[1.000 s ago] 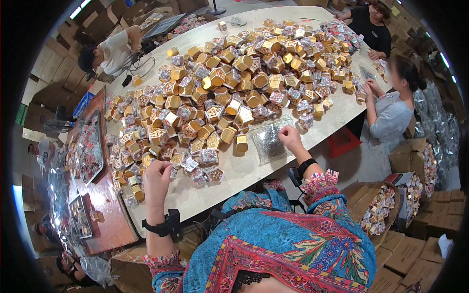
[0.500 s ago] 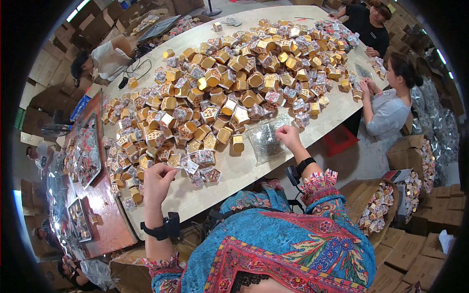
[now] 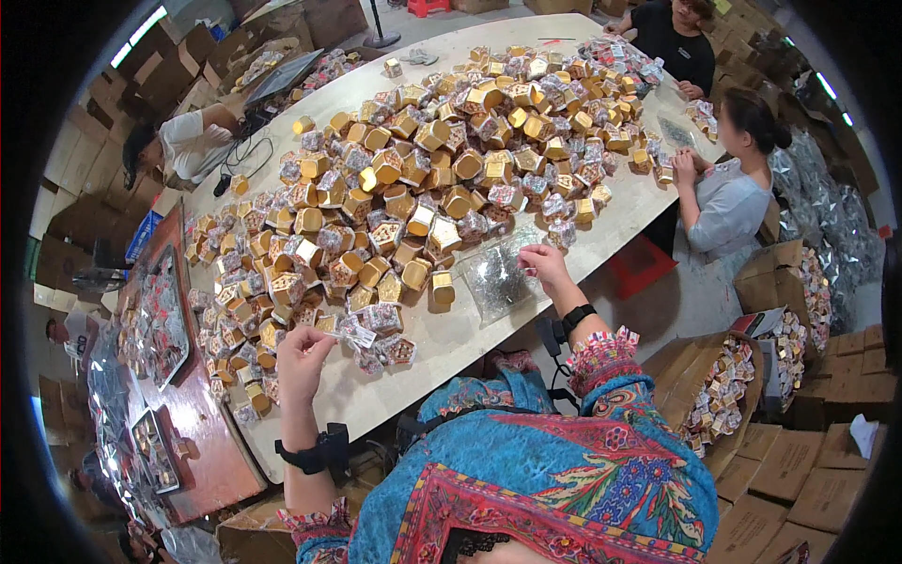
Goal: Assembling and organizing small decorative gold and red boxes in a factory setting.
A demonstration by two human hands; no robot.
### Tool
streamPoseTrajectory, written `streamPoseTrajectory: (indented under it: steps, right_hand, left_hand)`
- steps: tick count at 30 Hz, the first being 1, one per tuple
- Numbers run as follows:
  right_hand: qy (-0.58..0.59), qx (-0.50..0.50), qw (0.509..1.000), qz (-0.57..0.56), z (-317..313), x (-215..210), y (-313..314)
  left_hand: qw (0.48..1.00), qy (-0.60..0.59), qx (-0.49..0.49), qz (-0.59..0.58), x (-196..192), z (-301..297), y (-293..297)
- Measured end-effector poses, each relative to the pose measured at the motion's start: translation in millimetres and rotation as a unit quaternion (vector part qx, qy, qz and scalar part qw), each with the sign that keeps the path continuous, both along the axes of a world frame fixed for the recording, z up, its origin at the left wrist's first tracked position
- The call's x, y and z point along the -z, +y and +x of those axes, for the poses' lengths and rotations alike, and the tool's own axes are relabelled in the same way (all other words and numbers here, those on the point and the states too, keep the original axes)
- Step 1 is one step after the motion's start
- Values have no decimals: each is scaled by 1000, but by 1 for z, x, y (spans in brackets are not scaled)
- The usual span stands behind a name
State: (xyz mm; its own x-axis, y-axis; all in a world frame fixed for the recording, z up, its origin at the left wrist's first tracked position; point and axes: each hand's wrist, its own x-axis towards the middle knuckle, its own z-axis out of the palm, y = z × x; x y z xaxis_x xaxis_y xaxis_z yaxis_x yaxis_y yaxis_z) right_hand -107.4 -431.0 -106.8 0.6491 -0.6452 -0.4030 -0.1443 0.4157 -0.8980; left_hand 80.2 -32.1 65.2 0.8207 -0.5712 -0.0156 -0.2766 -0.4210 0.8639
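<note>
My left hand (image 3: 305, 360) is closed in a pinch over the near edge of the pile. Its fingertips grip the end of a clear plastic wrapper with a white label (image 3: 355, 332), which reaches toward several wrapped pieces (image 3: 387, 352). My right hand (image 3: 548, 266) is pinched just above the right edge of a stack of clear plastic sheets or bags (image 3: 492, 282). Anything between its fingers is too small to make out. A gold, many-sided box (image 3: 442, 287) stands left of the stack, by a large heap of gold boxes and clear-wrapped pieces (image 3: 413, 169).
The pale table (image 3: 451, 343) runs from near left to far right. A reddish table (image 3: 211, 442) with trays adjoins at left. Co-workers sit at the far right (image 3: 728, 207) and far left (image 3: 193, 141). Open cartons of pieces (image 3: 719, 395) stand to my right.
The whole view has shifted a little. The white label beside my left fingertips now lies more slantwise. My right hand stays near the plastic stack, still pinched.
</note>
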Motion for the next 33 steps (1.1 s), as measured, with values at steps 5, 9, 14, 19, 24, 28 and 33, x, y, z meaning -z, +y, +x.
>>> streamPoseTrajectory:
  steps: [5,9,14,19,24,28,33]
  right_hand:
    - [-29,47,993,108,-2,-4,2]
    - [-71,59,967,237,-7,8,-3]
    - [-64,49,948,309,5,10,6]
    - [-140,-90,974,156,58,-87,60]
    - [-194,-357,911,-68,102,-154,155]
    - [-225,-443,865,-66,130,-146,198]
    - [-240,-464,848,-89,147,-138,206]
  left_hand:
    - [997,62,-37,-21,-1,-3,-10]
    - [997,46,-57,-26,8,1,-11]
    - [997,-39,-64,13,9,4,-4]
    - [995,49,-66,-55,10,7,-5]
    - [947,249,-85,-184,7,6,-7]
    - [927,307,-93,-194,1,0,-2]
    - [917,328,-82,-209,2,-4,7]
